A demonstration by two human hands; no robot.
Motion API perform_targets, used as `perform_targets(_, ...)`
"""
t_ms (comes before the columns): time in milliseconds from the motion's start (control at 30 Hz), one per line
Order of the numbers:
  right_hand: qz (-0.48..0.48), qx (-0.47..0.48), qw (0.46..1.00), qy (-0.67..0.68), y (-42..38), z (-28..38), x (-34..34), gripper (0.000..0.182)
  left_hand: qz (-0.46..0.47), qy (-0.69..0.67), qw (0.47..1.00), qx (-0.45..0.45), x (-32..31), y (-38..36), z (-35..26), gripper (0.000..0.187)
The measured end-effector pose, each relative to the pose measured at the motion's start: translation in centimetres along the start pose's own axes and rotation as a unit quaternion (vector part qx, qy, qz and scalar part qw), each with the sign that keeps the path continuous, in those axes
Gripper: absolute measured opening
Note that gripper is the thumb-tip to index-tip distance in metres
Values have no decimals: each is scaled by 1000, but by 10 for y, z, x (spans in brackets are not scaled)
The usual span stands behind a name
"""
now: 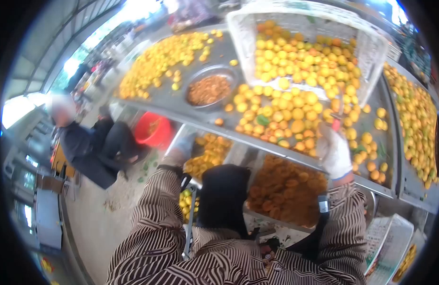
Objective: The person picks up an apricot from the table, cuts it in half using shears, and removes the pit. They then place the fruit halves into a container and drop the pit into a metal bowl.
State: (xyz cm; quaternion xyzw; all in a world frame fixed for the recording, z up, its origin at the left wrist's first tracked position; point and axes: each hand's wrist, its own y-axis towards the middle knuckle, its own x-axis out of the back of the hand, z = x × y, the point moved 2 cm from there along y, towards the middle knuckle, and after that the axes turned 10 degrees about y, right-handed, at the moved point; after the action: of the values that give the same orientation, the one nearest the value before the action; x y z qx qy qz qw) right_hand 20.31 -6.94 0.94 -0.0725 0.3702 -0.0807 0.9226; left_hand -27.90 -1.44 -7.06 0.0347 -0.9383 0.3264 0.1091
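Steel table point(181, 102) carried yellow fruit point(286, 111). Our gloved right hand point(334, 153) pinched a red-handled knife point(337, 116) beside that fruit; our left hand point(181, 148) gripped the table's edge.

Brown-white striped long sleeves, white glove on right hand point(334, 153), greyish glove on left hand point(182, 145), dark apron.
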Motion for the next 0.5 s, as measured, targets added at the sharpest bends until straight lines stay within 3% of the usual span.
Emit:
perform_targets(33, -3, 1, 1000, 1, -1, 1, 2, 12, -1, 55, 991, -119, 12, 30, 23, 44)
perform_targets(67, -10, -7, 1000, -5, -4, 5, -1, 12, -18, 258, 939, -228, 12, 21, 10, 49)
perform_targets(100, -16, -17, 1000, -12, -6, 9, -5, 12, -62, 125, 986, -93, -14, -9, -14, 53)
perform_targets(167, 10, -3, 1000, 15, -7, 11, -10, 13, -70, 183, 978, -78, -43, -26, -42, 53)
perform_targets(233, 42, -15, 998, 53, -4, 9, -10, 15, 50, 164, 985, -13, -73, -46, -56, 49)
perform_targets(333, 58, -48, 994, 76, -3, 4, -10, 13, 149, 174, 959, -169, -134, -95, -93, 43)
perform_targets(400, 84, -49, 994, 58, -7, 4, -13, 13, 233, 223, 920, -223, -173, -124, -115, 47)
perform_targets(467, 62, -44, 997, 32, -12, 3, -12, 13, 278, 173, 904, -275, -211, -128, -116, 49)
perform_targets(500, 44, -40, 998, 10, -11, -1, -15, 13, 295, 130, 919, -226, -230, -138, -122, 47)
